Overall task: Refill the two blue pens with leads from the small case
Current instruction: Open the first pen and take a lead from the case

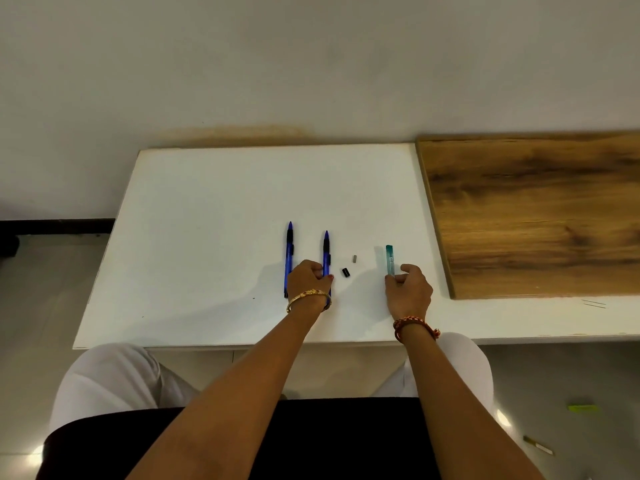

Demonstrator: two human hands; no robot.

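Pens first: two blue mechanical ones lie side by side on the white table (207, 237), tips pointing to the wall. Taking the right-hand pen (326, 251) as the marker, its twin (289, 251) lies just to its left, parallel and close but apart.

Her left hand (308, 280) sits curled over the lower half of the marker pen, fingers closed around the barrel, so it looks gripped or pinned there, probably to steady it for filling. Whether it has left the table I cannot tell.

Just right of that pen rest a small black cap (345, 272) and, a little beyond and farther back, a tiny grey piece (354, 259), perhaps the eraser. My guess is they came off the pen's end and were parked within easy reach, so the barrel is likely open.

Farther right again lies the small teal lead case (390, 259), also pointing to the wall. Her right hand (408, 289) has its thumb and fingertips pinched on the case's near end, the other fingers loosely bent. It seems ready to lift the case and tip leads out.

Well to the right of everything sits a wooden board (536, 213).
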